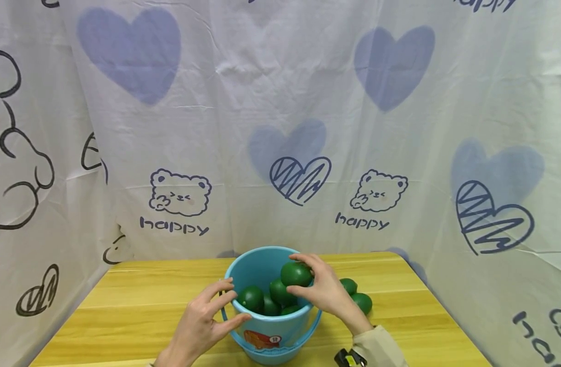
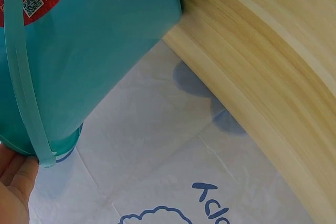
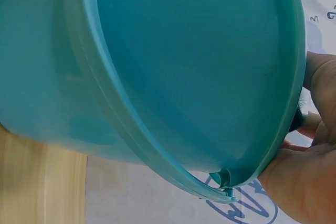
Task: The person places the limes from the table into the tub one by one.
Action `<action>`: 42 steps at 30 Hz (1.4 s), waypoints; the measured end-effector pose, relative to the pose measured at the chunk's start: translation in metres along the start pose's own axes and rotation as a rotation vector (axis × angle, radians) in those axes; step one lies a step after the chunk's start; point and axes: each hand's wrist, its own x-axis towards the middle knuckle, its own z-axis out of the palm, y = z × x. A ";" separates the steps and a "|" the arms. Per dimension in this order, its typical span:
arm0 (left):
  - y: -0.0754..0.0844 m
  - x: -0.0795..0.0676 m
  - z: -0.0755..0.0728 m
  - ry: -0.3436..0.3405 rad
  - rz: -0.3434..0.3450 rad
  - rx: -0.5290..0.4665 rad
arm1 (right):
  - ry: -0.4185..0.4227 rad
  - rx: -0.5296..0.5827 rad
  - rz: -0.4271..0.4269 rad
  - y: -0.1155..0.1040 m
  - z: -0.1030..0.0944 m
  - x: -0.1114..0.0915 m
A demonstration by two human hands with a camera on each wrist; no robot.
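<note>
A light blue bucket (image 1: 284,322) stands on the wooden table, with several dark green, smooth, oval fruits (image 1: 251,298) inside. Fingers and thumb of my left hand (image 1: 195,323) hold the bucket's left rim. In the left wrist view, fingertips (image 2: 23,174) touch the rim by the handle's end. My right hand (image 1: 324,288) pinches one dark green fruit (image 1: 296,274) between thumb and fingers, above the bucket's right side. From the right wrist, the hand (image 3: 310,145) is beyond the rim, which mostly hides that fruit (image 3: 297,120).
More green fruits (image 1: 362,303) lie on the table (image 1: 395,331) to the right of the bucket. The bucket's handle (image 1: 303,340) hangs down at its front. A printed curtain (image 1: 262,214) stands behind and at both sides.
</note>
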 end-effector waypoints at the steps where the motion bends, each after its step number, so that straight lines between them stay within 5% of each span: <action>1: 0.000 0.000 0.000 -0.001 0.000 -0.001 | -0.005 0.020 -0.003 0.000 0.000 0.000; 28: 0.000 0.002 0.001 0.004 0.002 -0.011 | 0.033 0.147 -0.006 -0.001 -0.002 -0.003; 42: -0.001 0.000 0.001 0.014 0.010 -0.013 | 0.172 0.123 0.056 0.015 -0.014 -0.012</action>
